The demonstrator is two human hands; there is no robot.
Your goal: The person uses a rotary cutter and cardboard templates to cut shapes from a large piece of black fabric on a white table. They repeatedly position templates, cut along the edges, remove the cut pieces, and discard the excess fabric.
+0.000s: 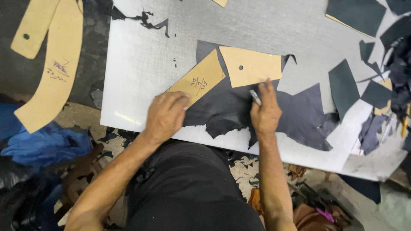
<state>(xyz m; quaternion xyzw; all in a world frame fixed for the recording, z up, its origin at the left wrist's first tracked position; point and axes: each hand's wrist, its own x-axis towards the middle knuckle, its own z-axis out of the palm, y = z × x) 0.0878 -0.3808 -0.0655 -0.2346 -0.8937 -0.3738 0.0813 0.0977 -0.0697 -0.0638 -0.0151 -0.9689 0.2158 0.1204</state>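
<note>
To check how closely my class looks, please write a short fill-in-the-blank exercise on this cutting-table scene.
1. The left hand presses a tan cardboard template onto a sheet of ____ leather.
2. The right hand grips a small ____.
3. The second template has one round ____ punched in it.

Missing words: dark; knife; hole

Two long tan cardboard strips [51, 60] lie at the far left, one with a punched hole. A crumpled blue cloth [43, 143] sits below them on the floor. Loose dark leather offcuts [342, 87] are scattered across the right part of the white cutting board [137, 64], and a heap of dark scraps [400, 64] piles at the right edge. A small pink scrap [326, 215] lies on the floor at bottom right.
</note>
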